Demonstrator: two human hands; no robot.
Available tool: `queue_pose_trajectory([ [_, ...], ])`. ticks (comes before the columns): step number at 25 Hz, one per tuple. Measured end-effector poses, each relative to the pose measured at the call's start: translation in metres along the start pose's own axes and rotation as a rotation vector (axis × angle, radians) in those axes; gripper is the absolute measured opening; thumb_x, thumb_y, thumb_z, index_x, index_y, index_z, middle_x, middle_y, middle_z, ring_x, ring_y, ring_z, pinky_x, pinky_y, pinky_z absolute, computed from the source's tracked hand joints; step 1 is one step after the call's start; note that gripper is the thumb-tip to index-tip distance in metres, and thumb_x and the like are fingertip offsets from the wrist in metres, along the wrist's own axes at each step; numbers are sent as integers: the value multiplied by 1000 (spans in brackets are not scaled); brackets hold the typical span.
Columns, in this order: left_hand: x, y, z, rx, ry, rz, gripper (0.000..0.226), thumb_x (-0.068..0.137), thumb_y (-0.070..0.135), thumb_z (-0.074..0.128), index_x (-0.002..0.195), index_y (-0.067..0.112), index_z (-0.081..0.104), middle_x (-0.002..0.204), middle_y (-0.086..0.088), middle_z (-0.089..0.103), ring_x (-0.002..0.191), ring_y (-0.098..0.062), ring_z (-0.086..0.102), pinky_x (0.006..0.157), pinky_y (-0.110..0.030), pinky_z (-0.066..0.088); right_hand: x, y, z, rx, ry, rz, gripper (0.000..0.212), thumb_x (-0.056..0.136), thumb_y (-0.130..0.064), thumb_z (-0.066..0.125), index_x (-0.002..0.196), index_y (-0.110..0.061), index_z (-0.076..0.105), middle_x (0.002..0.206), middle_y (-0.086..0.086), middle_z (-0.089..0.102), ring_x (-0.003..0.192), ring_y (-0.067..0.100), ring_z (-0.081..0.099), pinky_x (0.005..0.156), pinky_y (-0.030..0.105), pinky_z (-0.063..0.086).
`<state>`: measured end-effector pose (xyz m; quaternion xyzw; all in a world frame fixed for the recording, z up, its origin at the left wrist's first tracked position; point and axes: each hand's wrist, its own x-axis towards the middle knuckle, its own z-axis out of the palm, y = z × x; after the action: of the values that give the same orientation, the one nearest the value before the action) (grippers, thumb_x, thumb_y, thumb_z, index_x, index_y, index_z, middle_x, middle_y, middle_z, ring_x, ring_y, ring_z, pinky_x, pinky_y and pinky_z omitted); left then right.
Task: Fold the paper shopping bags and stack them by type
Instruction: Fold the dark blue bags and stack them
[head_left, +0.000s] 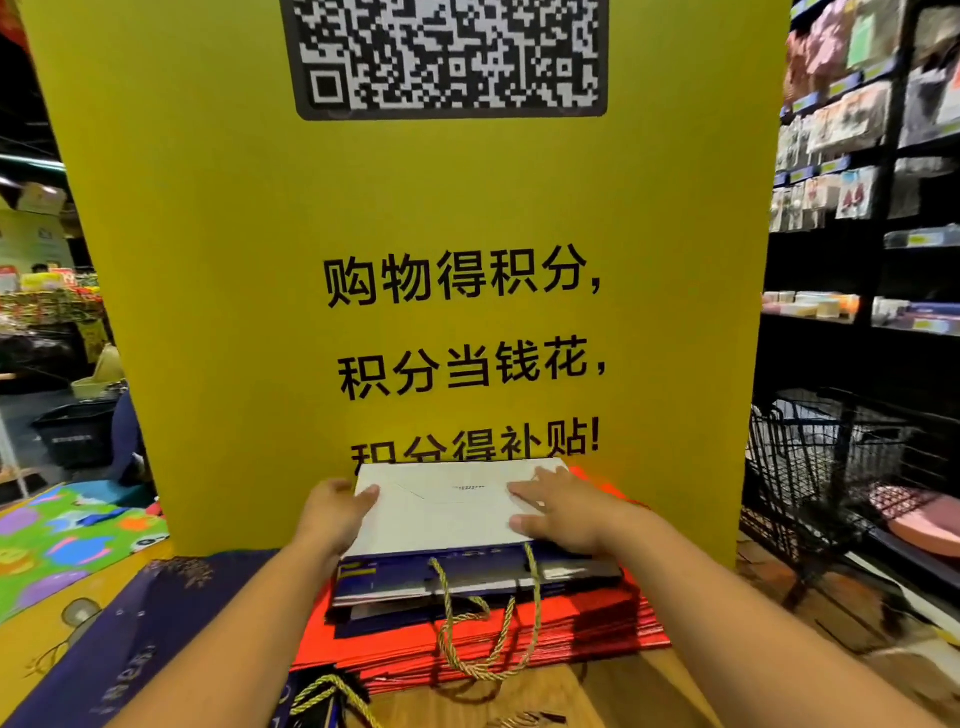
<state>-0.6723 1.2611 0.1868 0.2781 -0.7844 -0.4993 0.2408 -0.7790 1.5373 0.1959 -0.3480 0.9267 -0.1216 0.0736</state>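
Note:
A folded paper bag (447, 512) with its white underside up lies on top of a stack of dark blue bags (467, 582). The blue stack rests on a wider stack of folded red bags (597, 623). My left hand (335, 514) holds the white bag's left edge, thumb on top. My right hand (563, 512) lies flat on its right part, fingers straight, pressing down. Gold rope handles (483, 634) hang from the blue bags over the red stack's front.
A tall yellow sign (441, 312) with a QR code and black text stands right behind the stacks. Another dark blue bag (124, 639) lies at lower left on the wooden table (519, 696). A black wire basket (831, 457) and store shelves (857, 156) stand on the right.

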Motion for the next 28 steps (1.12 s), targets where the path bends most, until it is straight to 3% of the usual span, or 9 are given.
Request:
queue_pose_trajectory([
  [2, -3, 2, 13, 423, -67, 150, 63, 95, 40, 62, 147, 12, 42, 154, -13, 38, 138, -34, 38, 104, -37, 37, 12, 7, 20, -116, -3, 21, 55, 104, -56, 26, 156, -46, 10, 168, 3, -3, 154, 30, -8, 122, 56, -3],
  [4, -2, -5, 23, 914, -225, 284, 75, 95, 65, 42, 154, 20, 30, 165, -7, 8, 151, -33, 8, 120, -46, 17, 17, 11, 31, -150, 30, 27, 54, 105, -54, 18, 156, -46, 4, 168, 2, -8, 153, 29, -12, 121, 56, -9],
  [7, -5, -26, 33, 1021, -493, 241, 91, 94, 72, 20, 157, 12, -7, 163, -6, -21, 151, -24, -16, 122, -45, -3, 18, 14, 49, -153, 32, 35, 65, 96, -73, 14, 154, -50, -4, 166, -4, -17, 152, 24, -18, 121, 52, -13],
  [11, -4, -42, 44, 1108, -480, 269, 88, 95, 70, 14, 154, 14, -19, 158, -3, -31, 148, -20, -23, 122, -46, -9, 25, 20, 66, -218, 21, 57, 68, 93, -76, 11, 152, -51, -14, 162, -7, -26, 151, 23, -23, 121, 51, -12],
  [17, -1, -34, 40, 1094, -531, 264, 88, 96, 70, 17, 156, 14, -14, 161, -4, -26, 150, -20, -19, 122, -46, -6, 27, 14, 51, -156, -100, 94, 71, 92, -78, 17, 152, -52, -10, 163, -6, -26, 150, 24, -24, 120, 52, -13],
  [21, -2, -21, -4, 909, -561, 334, 78, 98, 60, 40, 158, 20, 11, 165, 2, -1, 152, -16, 4, 124, -38, 5, 17, -7, 23, -196, -76, 121, 70, 94, -75, 25, 155, -49, 5, 167, -3, -10, 154, 27, -10, 117, 61, -10],
  [23, -2, -22, -42, 867, -516, 391, 65, 98, 48, 52, 153, 20, 31, 163, -1, 21, 148, -17, 23, 120, -30, 19, 15, -29, 12, -263, 56, 80, 66, 98, -63, 38, 156, -38, 20, 167, 3, 6, 154, 28, 5, 119, 59, 4],
  [25, -8, -33, -89, 928, -417, 388, 54, 96, 43, 58, 144, 20, 47, 152, -4, 43, 138, -21, 40, 111, -27, 31, 13, -65, 10, -179, 192, -59, 59, 98, -49, 48, 152, -27, 37, 162, 4, 27, 148, 25, 26, 119, 47, 27],
  [28, -23, -64, -159, 1051, -244, 238, 49, 92, 46, 61, 135, 21, 56, 135, -4, 57, 122, -22, 53, 101, -30, 41, 4, -137, 22, -44, 253, -293, 44, 97, -45, 52, 136, -25, 58, 142, 1, 55, 130, 23, 50, 105, 39, 44],
])
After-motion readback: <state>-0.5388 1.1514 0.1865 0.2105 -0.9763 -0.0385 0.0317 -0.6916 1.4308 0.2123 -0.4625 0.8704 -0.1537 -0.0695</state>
